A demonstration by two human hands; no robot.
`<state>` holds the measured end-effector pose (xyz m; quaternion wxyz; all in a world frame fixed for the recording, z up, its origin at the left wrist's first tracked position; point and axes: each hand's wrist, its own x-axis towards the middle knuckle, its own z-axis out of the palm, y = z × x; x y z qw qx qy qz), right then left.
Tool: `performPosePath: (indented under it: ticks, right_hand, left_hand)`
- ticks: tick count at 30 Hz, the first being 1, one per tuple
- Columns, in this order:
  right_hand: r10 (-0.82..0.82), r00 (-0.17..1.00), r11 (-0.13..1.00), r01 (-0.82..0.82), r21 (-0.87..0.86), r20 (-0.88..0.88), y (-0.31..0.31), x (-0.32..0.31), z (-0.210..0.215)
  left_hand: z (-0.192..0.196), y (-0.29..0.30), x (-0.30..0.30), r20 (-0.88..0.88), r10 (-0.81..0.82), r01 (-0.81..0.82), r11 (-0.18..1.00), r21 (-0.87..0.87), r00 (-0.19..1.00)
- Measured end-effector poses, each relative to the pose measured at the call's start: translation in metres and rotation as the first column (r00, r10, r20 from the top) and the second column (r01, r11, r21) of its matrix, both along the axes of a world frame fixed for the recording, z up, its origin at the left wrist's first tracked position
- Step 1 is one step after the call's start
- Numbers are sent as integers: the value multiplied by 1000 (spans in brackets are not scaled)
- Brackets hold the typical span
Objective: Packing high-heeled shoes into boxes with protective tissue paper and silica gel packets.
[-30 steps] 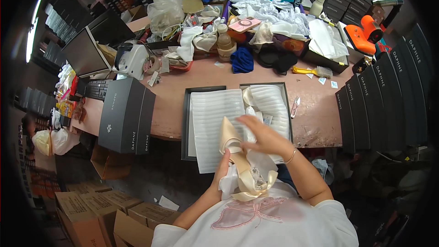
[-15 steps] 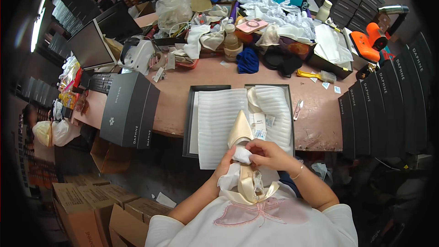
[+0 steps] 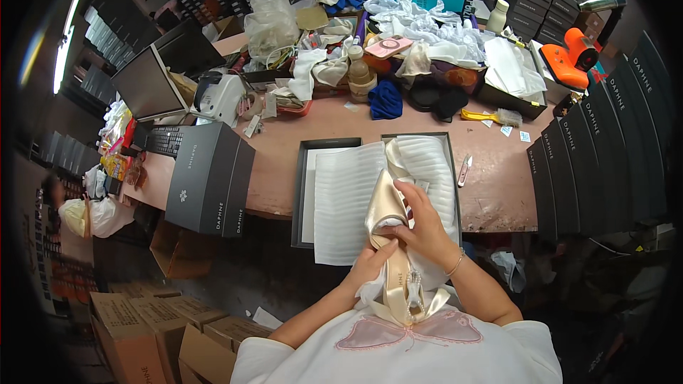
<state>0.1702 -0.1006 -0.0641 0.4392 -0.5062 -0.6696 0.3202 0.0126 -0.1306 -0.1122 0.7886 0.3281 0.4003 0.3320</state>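
I hold a cream satin pointed shoe (image 3: 388, 206) with a ribbon bow and a sparkly trim, toe pointing away from me, over the near edge of the table. My right hand (image 3: 420, 224) wraps over its middle, fingers pressed on white stuffing paper in the opening. My left hand (image 3: 370, 267) grips the shoe's lower side near the heel. Just beyond lies an open dark shoe box (image 3: 306, 171), its two halves lined with white ribbed foam sheets (image 3: 348, 192).
A closed grey shoe box (image 3: 210, 178) stands left of the open one. Small snips (image 3: 464, 169) lie to the right. Piled cloth, bottles and bags (image 3: 398, 64) fill the table's far side. Stacked dark boxes (image 3: 597, 163) line the right; cardboard cartons (image 3: 163, 327) sit below left.
I have drawn the shoe closer to my body and lower in view. My right hand slid from the shoe's side onto the white paper at its opening.
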Motion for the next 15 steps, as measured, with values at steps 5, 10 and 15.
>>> performPosePath:
  ticks: [5, 10, 15]
  right_hand:
    - [0, 1000, 989, -4, 150, 28, 31, 2, -1]
    - [-134, 938, 990, 141, 1, 321, 26, 62, -7]
    - [-199, 681, 971, 235, 47, 704, -7, 91, -83]
  left_hand:
    - [9, 47, -6, -7, -9, 10, 990, 141, 1000]
    - [-33, 171, -71, 3, -58, 58, 995, -80, 998]
    - [-43, 212, -92, -929, 78, 512, 816, 267, 361]
